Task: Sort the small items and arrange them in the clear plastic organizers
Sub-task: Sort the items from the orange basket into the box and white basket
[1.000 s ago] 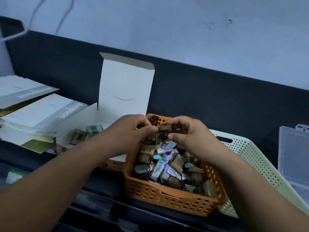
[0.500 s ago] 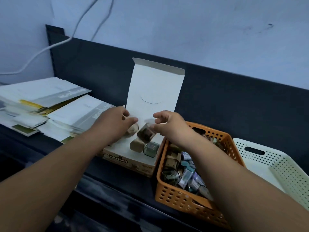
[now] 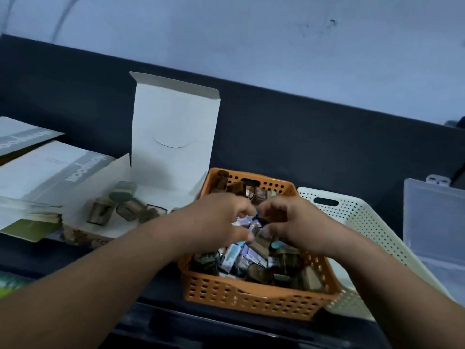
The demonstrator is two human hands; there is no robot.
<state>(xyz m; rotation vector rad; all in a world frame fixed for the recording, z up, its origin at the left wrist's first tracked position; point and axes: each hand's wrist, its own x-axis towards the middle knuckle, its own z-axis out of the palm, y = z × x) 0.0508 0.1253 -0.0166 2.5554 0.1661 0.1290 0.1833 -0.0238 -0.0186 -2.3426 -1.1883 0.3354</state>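
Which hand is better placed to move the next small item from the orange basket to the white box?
Left, probably. Both hands are over the orange basket, but the left hand is on the side next to the white box; the right hand is farther.

This looks like an office or stockroom work corner. A dark desk (image 3: pixel 37 258) with a raised back panel (image 3: pixel 302 127) stands against a plain pale wall (image 3: pixel 251 34). It carries stacked printed envelopes (image 3: pixel 45 172), an open cardboard box (image 3: pixel 173 122), an orange plastic basket (image 3: pixel 251 298), a cream plastic basket (image 3: pixel 364 222) and a clear plastic organizer (image 3: pixel 435 222).
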